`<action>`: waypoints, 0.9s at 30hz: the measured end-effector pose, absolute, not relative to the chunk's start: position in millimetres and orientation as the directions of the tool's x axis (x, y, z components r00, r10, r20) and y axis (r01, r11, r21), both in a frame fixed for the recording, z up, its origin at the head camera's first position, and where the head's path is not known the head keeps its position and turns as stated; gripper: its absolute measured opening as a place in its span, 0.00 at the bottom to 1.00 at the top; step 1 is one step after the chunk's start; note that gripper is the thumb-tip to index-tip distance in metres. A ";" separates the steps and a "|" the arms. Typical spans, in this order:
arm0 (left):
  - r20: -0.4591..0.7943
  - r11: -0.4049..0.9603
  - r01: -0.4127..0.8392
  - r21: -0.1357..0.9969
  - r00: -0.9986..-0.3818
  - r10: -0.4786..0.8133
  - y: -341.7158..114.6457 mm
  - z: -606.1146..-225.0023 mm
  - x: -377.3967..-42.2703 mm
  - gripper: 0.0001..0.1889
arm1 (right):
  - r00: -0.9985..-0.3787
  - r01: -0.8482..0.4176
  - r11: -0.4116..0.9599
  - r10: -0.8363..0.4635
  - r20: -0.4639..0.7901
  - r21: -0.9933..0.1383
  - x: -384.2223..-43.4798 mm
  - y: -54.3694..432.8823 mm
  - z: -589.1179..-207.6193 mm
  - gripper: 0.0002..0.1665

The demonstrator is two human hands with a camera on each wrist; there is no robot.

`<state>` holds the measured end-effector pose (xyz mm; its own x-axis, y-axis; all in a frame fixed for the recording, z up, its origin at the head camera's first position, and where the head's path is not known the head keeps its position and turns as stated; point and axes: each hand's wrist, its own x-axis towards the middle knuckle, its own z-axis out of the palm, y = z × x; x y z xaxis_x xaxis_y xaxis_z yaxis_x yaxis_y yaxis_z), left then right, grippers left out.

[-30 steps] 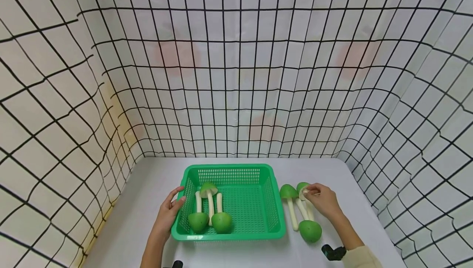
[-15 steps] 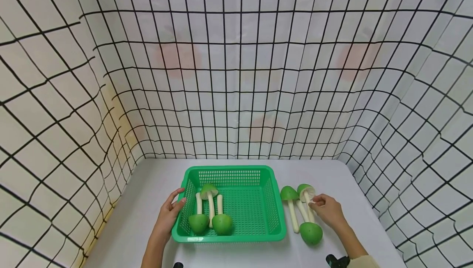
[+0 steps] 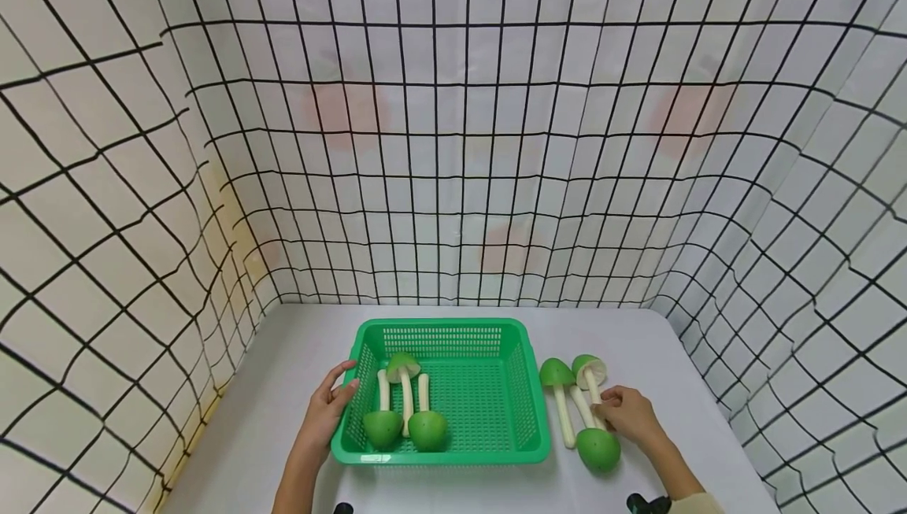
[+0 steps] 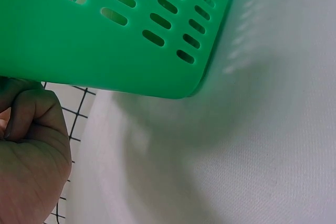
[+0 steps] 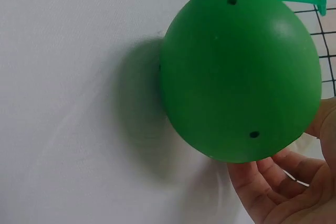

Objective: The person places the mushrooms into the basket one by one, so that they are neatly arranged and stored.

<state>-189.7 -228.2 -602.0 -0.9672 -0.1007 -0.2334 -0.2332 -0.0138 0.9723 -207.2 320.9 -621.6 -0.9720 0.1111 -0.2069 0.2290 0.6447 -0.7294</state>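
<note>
The left hand [image 3: 324, 413] grips the left rim of a green plastic basket [image 3: 439, 457], thumb over the edge; in the left wrist view that hand [image 4: 37, 145] has curled fingers below the basket wall [image 4: 79, 51]. Inside lie three toy mushrooms with green caps and white stems, one capped end [image 3: 427, 429] facing me. Right of the basket, the right hand [image 3: 631, 416] pinches the stem of a mushroom [image 3: 590, 372] whose pale underside shows. Another mushroom's cap [image 3: 598, 451] lies just below the fingers; in the right wrist view a cap [image 5: 236, 72] hides the fingertips.
One more mushroom [image 3: 557, 373] lies beside the basket's right wall, its stem toward me. A white cloth [image 3: 439, 490] covers the table. Black grid netting [image 3: 460, 183] over pale walls surrounds the back and both sides.
My right hand has slid from the far mushroom's cap down along its stem, toward me. The left hand stays on the basket, which keeps its place.
</note>
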 end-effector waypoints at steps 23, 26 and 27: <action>-0.222 0.002 -0.223 0.975 -0.969 -0.107 -227.0 -601.2 -190.6 0.27 | -0.987 0.161 0.648 0.094 -0.131 -0.745 -202.0 316.8 -598.7 0.21; -0.225 0.001 -0.226 0.974 -0.969 -0.105 -226.7 -600.3 -189.8 0.27 | -0.988 0.152 0.658 0.093 -0.121 -0.737 -203.2 318.6 -596.7 0.22; -0.225 0.001 -0.227 0.974 -0.969 -0.105 -226.8 -600.1 -189.7 0.27 | -0.989 0.151 0.660 0.095 -0.117 -0.736 -203.9 319.2 -596.7 0.22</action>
